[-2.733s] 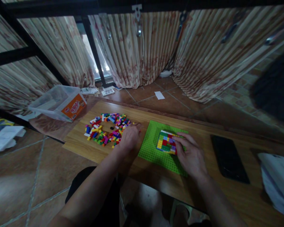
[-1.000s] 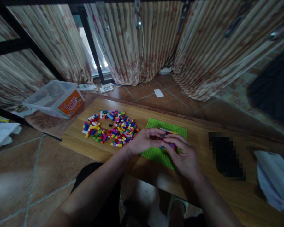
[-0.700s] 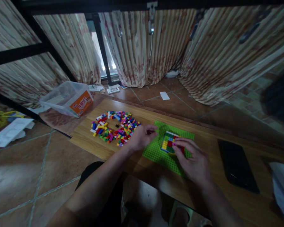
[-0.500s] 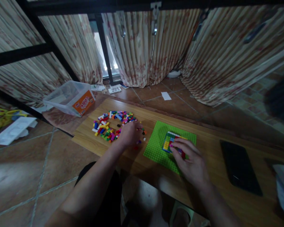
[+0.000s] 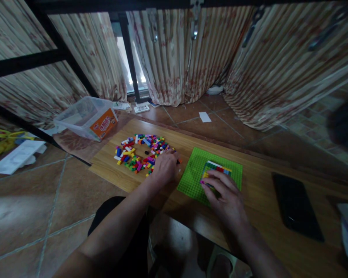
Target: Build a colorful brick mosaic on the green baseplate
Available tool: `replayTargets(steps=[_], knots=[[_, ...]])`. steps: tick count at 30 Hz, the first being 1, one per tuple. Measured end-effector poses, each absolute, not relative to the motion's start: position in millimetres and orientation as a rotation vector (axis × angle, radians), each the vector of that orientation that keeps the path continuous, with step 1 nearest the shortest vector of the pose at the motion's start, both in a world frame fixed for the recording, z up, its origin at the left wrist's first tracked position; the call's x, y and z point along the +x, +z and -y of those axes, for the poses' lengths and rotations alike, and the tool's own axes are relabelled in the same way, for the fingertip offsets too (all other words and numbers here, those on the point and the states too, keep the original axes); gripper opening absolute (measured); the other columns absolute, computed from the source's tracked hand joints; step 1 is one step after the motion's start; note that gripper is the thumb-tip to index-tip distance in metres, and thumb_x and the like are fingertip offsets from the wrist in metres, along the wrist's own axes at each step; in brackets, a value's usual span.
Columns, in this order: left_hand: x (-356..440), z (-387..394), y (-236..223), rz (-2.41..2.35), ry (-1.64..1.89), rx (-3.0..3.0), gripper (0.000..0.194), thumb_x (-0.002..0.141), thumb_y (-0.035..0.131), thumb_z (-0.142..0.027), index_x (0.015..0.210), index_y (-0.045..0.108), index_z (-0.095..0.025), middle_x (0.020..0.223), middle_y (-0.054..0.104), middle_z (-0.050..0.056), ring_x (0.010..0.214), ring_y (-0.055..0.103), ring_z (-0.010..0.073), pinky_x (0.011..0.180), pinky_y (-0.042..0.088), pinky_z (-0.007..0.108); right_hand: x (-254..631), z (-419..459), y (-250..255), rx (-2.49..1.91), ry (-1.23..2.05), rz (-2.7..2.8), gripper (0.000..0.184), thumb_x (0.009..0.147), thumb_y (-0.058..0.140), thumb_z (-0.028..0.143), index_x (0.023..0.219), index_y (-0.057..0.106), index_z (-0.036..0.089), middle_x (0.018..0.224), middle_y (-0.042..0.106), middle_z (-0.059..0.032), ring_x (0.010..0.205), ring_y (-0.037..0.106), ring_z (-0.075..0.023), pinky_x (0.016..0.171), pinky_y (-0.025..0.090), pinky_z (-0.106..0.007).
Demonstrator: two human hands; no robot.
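while the left hand (image 5: 166,166) reaches among the loose bricks (image 5: 139,166), its grasp hidden, the right hand (image 5: 224,191) pinches a small pink brick (image 5: 202,181) at the left edge of the multicoloured panel (image 5: 219,167) on the green baseplate (image 5: 188,182). this looks like picking out pieces; the next move likely calls for careful stud alignment. the wooden table (image 5: 258,173) also bears a dark slab (image 5: 297,206); patterned curtains (image 5: 168,58) hang beyond.
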State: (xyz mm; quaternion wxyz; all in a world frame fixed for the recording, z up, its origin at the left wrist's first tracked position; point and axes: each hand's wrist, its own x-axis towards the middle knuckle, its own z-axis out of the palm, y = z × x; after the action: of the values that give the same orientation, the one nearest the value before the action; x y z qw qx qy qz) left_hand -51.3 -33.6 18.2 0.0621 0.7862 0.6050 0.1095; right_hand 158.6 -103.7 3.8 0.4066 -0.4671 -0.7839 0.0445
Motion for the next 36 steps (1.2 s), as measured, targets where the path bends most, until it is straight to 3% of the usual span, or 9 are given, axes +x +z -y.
replayTargets(steps=[13, 19, 26, 30, 36], knots=[[-45.6, 34.4, 20.1, -1.793, 0.278, 2.436, 0.018, 0.089, 0.049, -0.016, 0.097, 0.064, -0.012, 0.102, 0.066, 0.012, 0.103, 0.060, 0.0238, 0.096, 0.046, 0.034, 137.9, 117.0, 3.9, -1.206, -0.004, 2.220, 0.013, 0.090, 0.057, 0.020, 0.087, 0.069, 0.020, 0.116, 0.066, -0.0094, 0.106, 0.056, -0.0258, 0.095, 0.042, -0.047], [-45.2, 33.5, 22.9, -1.804, 0.271, 2.384, 0.017, 0.089, 0.050, -0.019, 0.097, 0.064, -0.013, 0.100, 0.067, 0.013, 0.099, 0.062, 0.0249, 0.092, 0.046, 0.034, 117.7, 104.9, -0.8, -1.255, -0.006, 2.186, 0.014, 0.091, 0.056, 0.022, 0.085, 0.070, 0.023, 0.113, 0.068, -0.0060, 0.105, 0.055, -0.0240, 0.101, 0.035, -0.048], [-44.4, 32.7, 22.5, -1.827, 0.294, 2.377, 0.019, 0.088, 0.048, -0.017, 0.098, 0.063, -0.013, 0.100, 0.067, 0.014, 0.097, 0.064, 0.0250, 0.088, 0.047, 0.033, 111.9, 104.7, -1.1, -1.411, -0.158, 2.075, 0.014, 0.090, 0.062, 0.032, 0.083, 0.068, 0.022, 0.098, 0.071, -0.0059, 0.094, 0.055, -0.0252, 0.088, 0.038, -0.044], [-46.6, 31.5, 27.7, -1.799, 0.475, 2.284, 0.017, 0.085, 0.050, -0.016, 0.096, 0.064, -0.013, 0.097, 0.068, 0.012, 0.094, 0.064, 0.0236, 0.085, 0.048, 0.032, 119.7, 107.2, 2.9, -1.370, -0.182, 2.070, 0.012, 0.091, 0.058, 0.023, 0.084, 0.067, 0.021, 0.100, 0.071, -0.0046, 0.094, 0.056, -0.0232, 0.091, 0.037, -0.043], [-54.6, 26.2, 30.1, -1.447, 0.895, 1.805, 0.014, 0.083, 0.057, -0.024, 0.087, 0.065, -0.013, 0.079, 0.068, 0.003, 0.072, 0.062, 0.0140, 0.067, 0.048, 0.023, 119.2, 110.6, 4.8, -1.261, -0.039, 2.142, 0.014, 0.089, 0.058, 0.020, 0.079, 0.068, 0.023, 0.103, 0.070, -0.0044, 0.098, 0.055, -0.0229, 0.092, 0.039, -0.043]])
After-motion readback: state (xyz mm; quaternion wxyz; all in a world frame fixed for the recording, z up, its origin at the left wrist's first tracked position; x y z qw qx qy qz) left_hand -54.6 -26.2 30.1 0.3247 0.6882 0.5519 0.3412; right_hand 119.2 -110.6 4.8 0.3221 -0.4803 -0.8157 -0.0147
